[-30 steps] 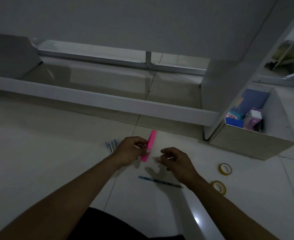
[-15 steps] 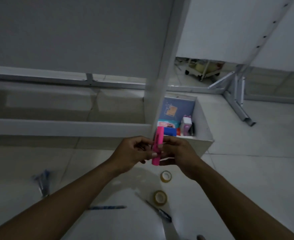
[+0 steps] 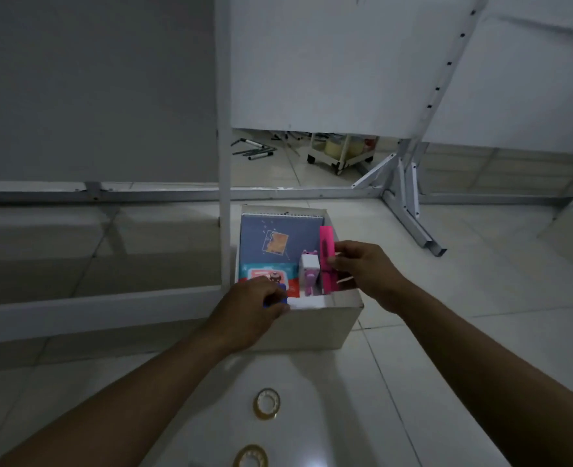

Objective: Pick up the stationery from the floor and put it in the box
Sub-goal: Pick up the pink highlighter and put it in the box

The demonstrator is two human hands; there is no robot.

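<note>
Box lies just below my hands; right hand pinches the pink marker upright at its right wall. I should lower before releasing. Left hand curls on something blue at the near rim.

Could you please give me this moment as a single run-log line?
right hand: holds pink highlighter upright in box | left hand: on small blue item at front rim | floor: two tape rolls remain

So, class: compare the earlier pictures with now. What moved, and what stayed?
The pink highlighter passed from the left hand to the right hand and went into the box. The left hand now grips something blue. Two tape rolls remain on the floor.
</note>
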